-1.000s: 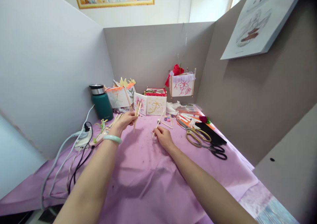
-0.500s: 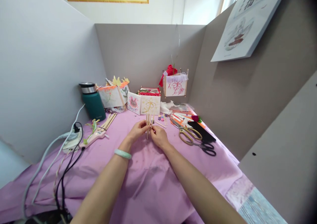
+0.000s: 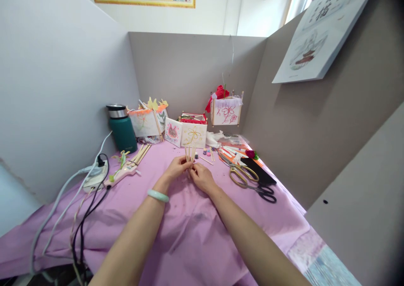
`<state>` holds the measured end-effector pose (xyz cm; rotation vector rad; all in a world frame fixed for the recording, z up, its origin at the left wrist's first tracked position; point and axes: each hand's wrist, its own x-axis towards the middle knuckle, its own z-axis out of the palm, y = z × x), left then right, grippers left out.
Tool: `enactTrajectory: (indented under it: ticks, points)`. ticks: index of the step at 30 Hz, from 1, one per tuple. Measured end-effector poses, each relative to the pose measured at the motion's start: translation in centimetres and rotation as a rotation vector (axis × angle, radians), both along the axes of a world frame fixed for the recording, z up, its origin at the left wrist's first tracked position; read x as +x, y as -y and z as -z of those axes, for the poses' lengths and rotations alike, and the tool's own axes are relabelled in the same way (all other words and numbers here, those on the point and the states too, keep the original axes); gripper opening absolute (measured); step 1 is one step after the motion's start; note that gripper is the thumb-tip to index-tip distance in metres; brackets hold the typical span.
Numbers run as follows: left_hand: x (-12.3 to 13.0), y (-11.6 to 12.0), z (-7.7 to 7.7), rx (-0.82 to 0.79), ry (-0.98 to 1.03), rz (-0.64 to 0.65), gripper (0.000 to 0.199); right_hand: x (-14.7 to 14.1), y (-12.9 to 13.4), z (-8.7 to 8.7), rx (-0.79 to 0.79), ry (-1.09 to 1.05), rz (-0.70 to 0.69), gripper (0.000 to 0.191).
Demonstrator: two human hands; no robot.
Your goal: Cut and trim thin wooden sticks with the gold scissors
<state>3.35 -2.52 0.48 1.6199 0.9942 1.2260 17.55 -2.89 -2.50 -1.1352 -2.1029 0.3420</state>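
Note:
Several thin wooden sticks [image 3: 190,152] stand upright between my hands, over the middle of the purple cloth. My left hand [image 3: 177,168] is closed, its thumb and fingers pinching the sticks from the left side. On the right, my right hand [image 3: 203,176] is also closed, its fingertips against the lower part of the same sticks. The fingers cover how the sticks join, if they do. Just beyond the hands lie small coloured pieces [image 3: 206,152] and a loose stick [image 3: 206,160].
Gold-handled scissors [image 3: 243,175], black-handled scissors [image 3: 267,192] and a black flat object [image 3: 259,171] lie at right. A pink glue gun [image 3: 123,173], power strip [image 3: 95,180] and green bottle [image 3: 123,130] are at left. Decorated white panels [image 3: 193,135] stand behind; a lantern [image 3: 226,111] hangs there.
The sticks have shifted from nearly parallel to fanned out at the top. My right fingers have moved slightly lower on them. The whole view has tilted a little.

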Motion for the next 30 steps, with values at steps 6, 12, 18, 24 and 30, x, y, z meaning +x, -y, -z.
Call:
enactTrajectory:
  ticks: [6,12,18,24,30]
  points:
    - [-0.4,-0.4,0.2,-0.050,-0.012,-0.002,0.047,0.1,-0.7,0.4,-0.053,0.010,-0.017,0.025]
    - [-0.7,-0.9,0.7,-0.031,-0.014,-0.023,0.044,0.1,-0.8,0.3,-0.054,0.037,0.010,0.024]
    - [-0.7,-1.1,0.9,-0.034,-0.017,-0.015,0.043,0.3,-0.8,0.2,-0.051,0.006,-0.032,0.022]
    - [-0.5,-0.8,0.5,0.030,-0.051,-0.022,0.039,0.3,-0.6,0.1,-0.063,-0.027,-0.047,0.019]
    - [-0.3,-0.5,0.2,0.091,-0.075,-0.029,0.034,0.1,-0.2,-0.1,-0.059,-0.009,-0.006,0.018]
